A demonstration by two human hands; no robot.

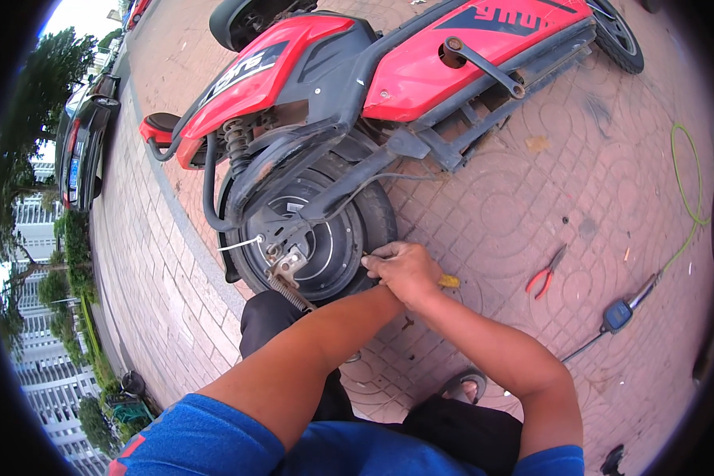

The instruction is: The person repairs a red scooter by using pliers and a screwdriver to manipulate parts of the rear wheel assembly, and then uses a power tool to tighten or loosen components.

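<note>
A red and black electric scooter (452, 67) lies on its side, its rear wheel (325, 246) toward me. At the wheel's near right edge is my right hand (406, 272), its thumb and fingers pinched together against the tyre (382, 222). Whatever lies between those fingertips is too small to make out. My left forearm (349, 329) crosses beneath the right wrist, which hides my left hand and its fingers. A yellow piece (450, 281), perhaps a tool handle, sticks out to the right of the wrists. On the wheel's near side are a metal bracket (290, 266) and a coil spring (289, 292).
Red-handled pliers (541, 282) lie on the brick paving to the right. Beyond them is a blue tyre gauge (617, 316) with a green hose (682, 246). A small dark part (408, 323) lies near my sandalled foot (466, 389). A dark car (91, 143) stands far left.
</note>
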